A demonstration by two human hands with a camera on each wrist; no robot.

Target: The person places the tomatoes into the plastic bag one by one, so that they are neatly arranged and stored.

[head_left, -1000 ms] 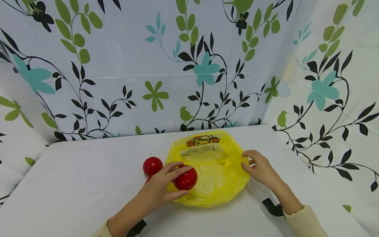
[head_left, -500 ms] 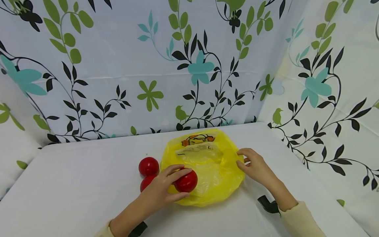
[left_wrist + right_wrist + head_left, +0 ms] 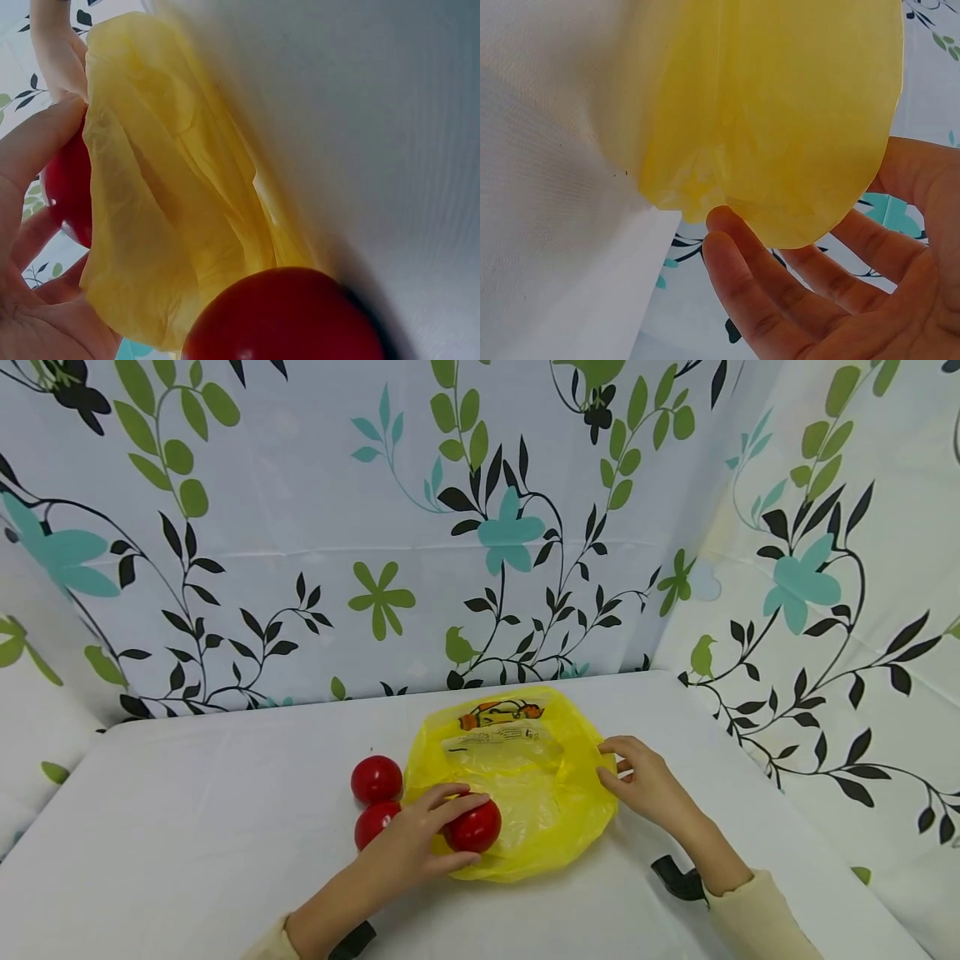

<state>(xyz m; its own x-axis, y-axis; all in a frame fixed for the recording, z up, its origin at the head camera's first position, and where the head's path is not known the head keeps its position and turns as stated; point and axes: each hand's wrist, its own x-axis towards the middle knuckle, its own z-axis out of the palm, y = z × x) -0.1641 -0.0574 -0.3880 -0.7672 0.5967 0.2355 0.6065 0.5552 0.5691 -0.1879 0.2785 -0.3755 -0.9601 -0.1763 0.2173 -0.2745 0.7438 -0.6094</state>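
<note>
A yellow plastic bag with a printed picture stands on the white table, its mouth spread wide. My left hand holds a shiny red ball between thumb and fingers, over the near left part of the mouth. From the left wrist view, the bag's side covers part of that ball. At the bag's right rim, my right hand grips the thin plastic, thumb and fingers on either side of it in the right wrist view. Two more red balls lie left of the bag, one farther back, one nearer, partly behind my left hand.
The white table reaches back to a hanging cloth printed with leaves and flowers. More of this cloth hangs along the right side. A black strap shows at my right wrist, another at my left.
The held red ball has sunk slightly in the bag's mouth along with my left hand. My right hand keeps its place at the rim. The head view has shifted a little.
</note>
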